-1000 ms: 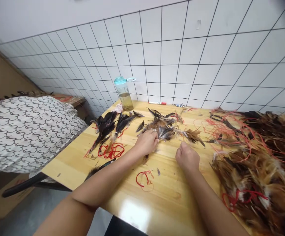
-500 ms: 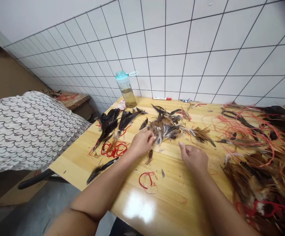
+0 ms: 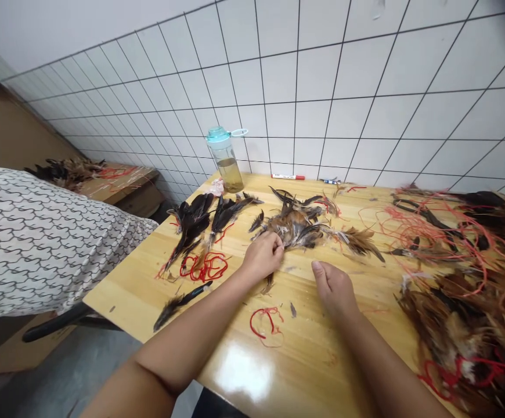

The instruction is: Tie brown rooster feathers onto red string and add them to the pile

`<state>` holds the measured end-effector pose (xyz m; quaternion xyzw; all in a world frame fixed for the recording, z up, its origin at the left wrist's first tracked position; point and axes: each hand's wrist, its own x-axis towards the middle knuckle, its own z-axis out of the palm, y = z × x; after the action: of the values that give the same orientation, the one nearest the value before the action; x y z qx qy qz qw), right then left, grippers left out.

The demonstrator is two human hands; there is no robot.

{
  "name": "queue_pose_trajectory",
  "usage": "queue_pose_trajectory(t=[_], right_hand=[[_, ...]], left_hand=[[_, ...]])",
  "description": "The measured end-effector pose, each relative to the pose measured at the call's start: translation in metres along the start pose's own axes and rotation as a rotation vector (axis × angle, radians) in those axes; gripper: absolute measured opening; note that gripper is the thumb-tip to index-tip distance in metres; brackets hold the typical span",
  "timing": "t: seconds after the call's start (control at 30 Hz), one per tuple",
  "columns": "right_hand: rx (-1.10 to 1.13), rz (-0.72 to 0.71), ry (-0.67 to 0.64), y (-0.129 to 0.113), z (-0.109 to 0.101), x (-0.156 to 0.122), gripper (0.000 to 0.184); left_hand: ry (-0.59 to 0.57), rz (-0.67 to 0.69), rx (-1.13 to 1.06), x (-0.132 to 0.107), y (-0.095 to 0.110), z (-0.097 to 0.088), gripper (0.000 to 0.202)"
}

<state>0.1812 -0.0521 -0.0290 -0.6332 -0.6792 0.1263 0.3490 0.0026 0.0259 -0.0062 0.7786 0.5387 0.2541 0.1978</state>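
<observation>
My left hand (image 3: 264, 253) is closed at the front left edge of a loose pile of brown, grey and black feathers (image 3: 298, 225). Whatever its fingers pinch is hidden. To the right, my right hand (image 3: 334, 285) hovers over the table with fingers curled and the thumb laid along them; what it grips, if anything, does not show. A brown feather tuft (image 3: 359, 241) lies beyond that hand. Between my forearms, a red string (image 3: 261, 325) rests on the wood near a small loose feather (image 3: 293, 310).
Black feather bunches (image 3: 191, 223) and coiled red cord (image 3: 204, 267) lie left on the table (image 3: 134, 290). A water bottle (image 3: 228, 165) and a red-capped marker (image 3: 288, 177) stand by the tiled wall. Scissors (image 3: 430, 216), tangled pink string and a big brown feather heap (image 3: 474, 319) fill the right. A person in patterned cloth (image 3: 52, 244) is left.
My two hands have come slightly closer together, the left going right and the right going left. The person in patterned cloth has shifted, showing more feathers on the box behind.
</observation>
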Motion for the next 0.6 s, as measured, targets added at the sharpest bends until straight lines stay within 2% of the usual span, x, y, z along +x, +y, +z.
queue_pose_trajectory(t=[0.13, 0.27, 0.4, 0.6], right_hand=[[0.136, 0.011, -0.010, 0.005, 0.003, 0.003, 0.043], [0.215, 0.038, 0.003, 0.007, 0.005, 0.005, 0.033], [0.328, 0.100, -0.022, 0.003, 0.010, 0.004, 0.039], [0.584, 0.200, -0.015, -0.001, 0.019, 0.000, 0.037]], left_hand=[[-0.007, -0.095, -0.482, -0.002, 0.001, -0.007, 0.009], [-0.131, -0.149, -0.941, -0.009, 0.009, -0.001, 0.023], [-0.244, -0.155, -1.111, -0.015, 0.015, 0.009, 0.030], [-0.285, -0.110, -1.130, -0.017, 0.012, 0.014, 0.029]])
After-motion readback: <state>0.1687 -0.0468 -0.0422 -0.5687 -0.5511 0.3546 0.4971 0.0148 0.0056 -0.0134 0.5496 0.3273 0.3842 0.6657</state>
